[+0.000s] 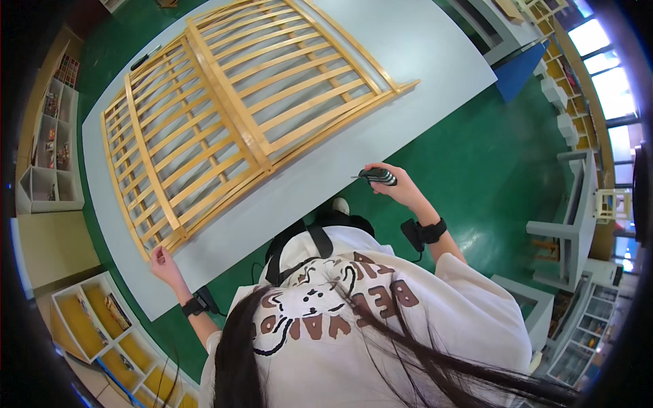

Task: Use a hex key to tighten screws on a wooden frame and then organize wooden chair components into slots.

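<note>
A slatted frame of pale yellow wood (235, 112) lies on the light grey tabletop (265, 224). Two slatted sections sit side by side in it, with rails between them. At its near left corner, my left hand (163, 266) has its fingertips pinched together; whatever they hold, if anything, is too small to make out. My right hand (400, 187) is closed around a folding multi-tool (378, 177) with a dark, silver-striped handle. A thin bit sticks out of that tool to the left. This hand is off the table's near edge, apart from the frame.
On the table's far left lies a small dark tool (143, 61). White shelf units (51, 149) stand at the left, and a low white cubby (112, 333) is at the lower left. Grey furniture (568, 224) stands on the green floor (469, 177) at the right.
</note>
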The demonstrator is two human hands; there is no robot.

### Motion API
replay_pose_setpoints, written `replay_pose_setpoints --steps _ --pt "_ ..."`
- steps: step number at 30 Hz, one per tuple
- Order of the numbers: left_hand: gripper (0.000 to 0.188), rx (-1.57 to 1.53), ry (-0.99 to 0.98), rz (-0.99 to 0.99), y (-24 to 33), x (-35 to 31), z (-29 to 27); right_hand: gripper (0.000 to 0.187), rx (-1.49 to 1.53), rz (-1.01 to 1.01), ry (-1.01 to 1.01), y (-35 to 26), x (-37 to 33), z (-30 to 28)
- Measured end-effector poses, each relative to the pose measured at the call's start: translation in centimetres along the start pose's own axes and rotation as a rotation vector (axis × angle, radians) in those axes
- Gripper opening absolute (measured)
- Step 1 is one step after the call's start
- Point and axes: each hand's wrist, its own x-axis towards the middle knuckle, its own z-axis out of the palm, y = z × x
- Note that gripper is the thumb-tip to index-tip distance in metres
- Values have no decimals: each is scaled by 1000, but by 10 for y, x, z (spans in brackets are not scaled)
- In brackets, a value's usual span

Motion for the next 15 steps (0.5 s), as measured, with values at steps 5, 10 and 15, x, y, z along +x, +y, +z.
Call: replay_pose_setpoints --steps 5,10,15 --pt "13 -149 -76 -37 51 -28 22 25 43 59 -3 0 7 -42" --pt "13 -165 -257 -36 105 -62 39 22 71 66 -33 -8 22 -89" --pt "11 -279 -551 18 158 -85 91 24 7 -32 34 -14 30 -127"
